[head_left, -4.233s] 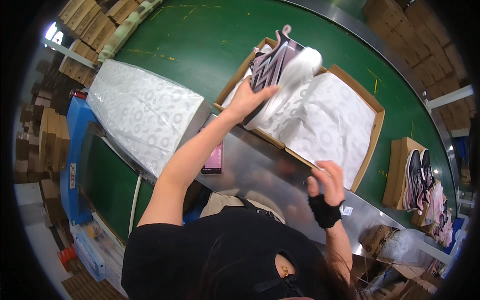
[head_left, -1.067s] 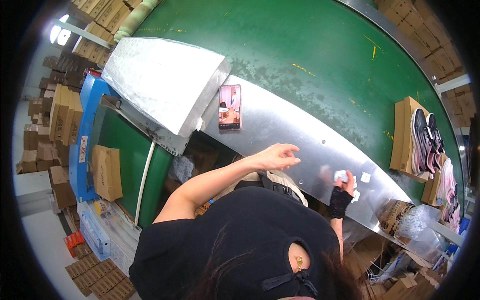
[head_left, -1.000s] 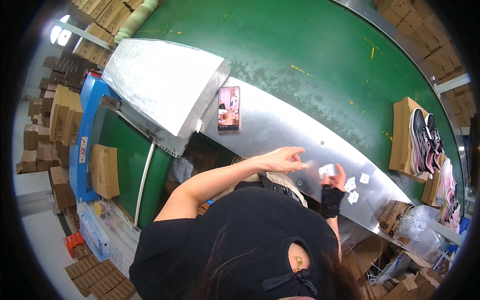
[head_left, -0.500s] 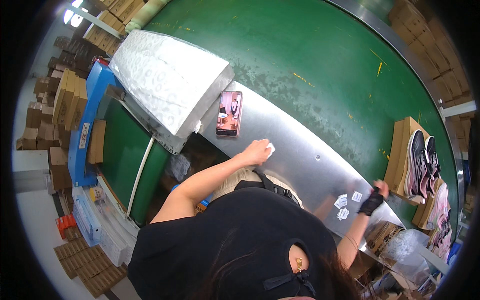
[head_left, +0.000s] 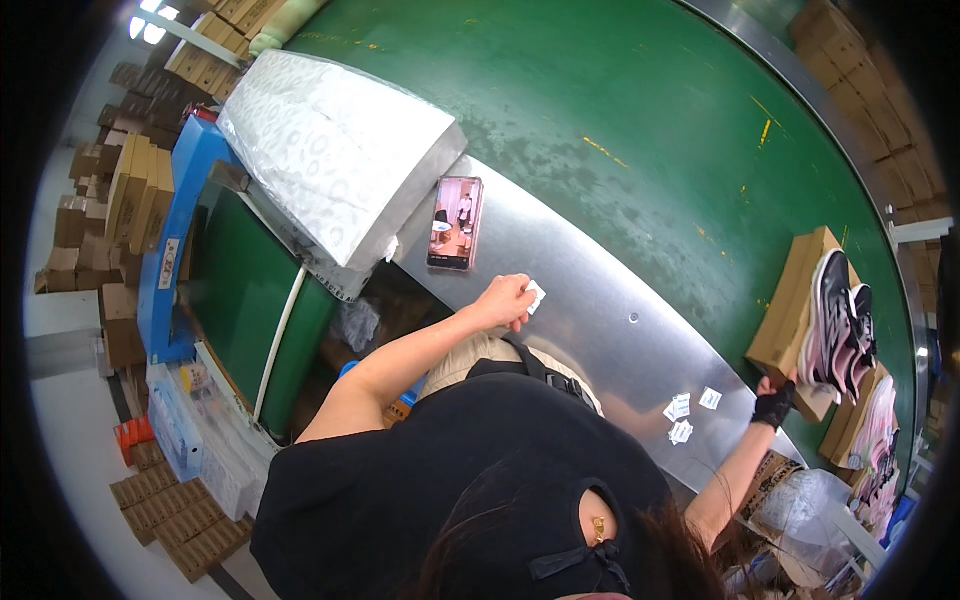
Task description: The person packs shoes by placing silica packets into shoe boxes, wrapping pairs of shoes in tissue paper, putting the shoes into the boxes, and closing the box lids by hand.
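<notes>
My left hand [head_left: 505, 302] is closed on a small white paper packet [head_left: 537, 297], which sticks out past the fingertips above the metal ledge. My right hand [head_left: 774, 402], in a black fingerless glove, is at the near end of an open cardboard shoe box [head_left: 780, 312], its fingers on the lower edge; part of the grip is hidden. A pair of black and pink sneakers [head_left: 832, 325] rests along the box's right side. Several small white packets [head_left: 681, 432] lie on the metal ledge [head_left: 590, 290] between my hands.
A phone [head_left: 455, 225] showing a video lies on the ledge beside a tall stack under a pale patterned cover [head_left: 340, 160]. Beyond runs a green conveyor belt [head_left: 640, 120]. More pink shoes [head_left: 873, 425] stand at the right, above a clear plastic bag [head_left: 800, 500].
My right hand has moved right and away from me, from beside the loose packets to the shoe box. My left hand, still holding its packet, has shifted slightly.
</notes>
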The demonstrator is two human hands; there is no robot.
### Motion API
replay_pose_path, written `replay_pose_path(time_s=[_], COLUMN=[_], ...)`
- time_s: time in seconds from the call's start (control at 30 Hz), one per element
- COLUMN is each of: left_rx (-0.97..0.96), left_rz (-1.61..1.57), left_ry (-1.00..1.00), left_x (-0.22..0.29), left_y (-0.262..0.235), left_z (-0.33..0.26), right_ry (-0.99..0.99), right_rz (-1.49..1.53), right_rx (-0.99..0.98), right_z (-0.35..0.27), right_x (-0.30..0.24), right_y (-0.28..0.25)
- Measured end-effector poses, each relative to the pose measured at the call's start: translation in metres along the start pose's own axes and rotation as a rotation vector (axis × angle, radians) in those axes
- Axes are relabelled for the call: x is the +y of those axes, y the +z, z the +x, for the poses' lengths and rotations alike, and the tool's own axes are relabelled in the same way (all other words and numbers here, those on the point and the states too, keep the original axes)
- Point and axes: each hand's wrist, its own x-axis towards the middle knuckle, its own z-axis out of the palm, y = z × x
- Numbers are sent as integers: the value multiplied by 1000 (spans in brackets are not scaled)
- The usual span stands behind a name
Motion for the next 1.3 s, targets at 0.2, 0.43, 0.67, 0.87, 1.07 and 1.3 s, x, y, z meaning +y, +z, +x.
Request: replay_pose_path(time_s=[0.2,0.43,0.67,0.87,1.07,1.3], left_rx=[-2,29,1,30,-42,47], left_rz=[17,-25,-31,-103,-65,-402], left_ry=[11,60,68,89,120,169], left_x=[1,-8,-10,-14,-11,-10], left_y=[3,4,4,6,8,-2], left_z=[3,-1,1,-3,4,-10], right_ry=[121,-1012,-1086,-880,-1183,-815], right_rz=[56,-1066,-1962,-2024,-1785,-1571], right_rx=[-8,-391,-103,-286,-261,-663], right_z=[-104,-214,-161,-164,-145,-246], right_x=[68,-5,-43,-67,-49,-79], right_y=[110,207,221,241,239,299])
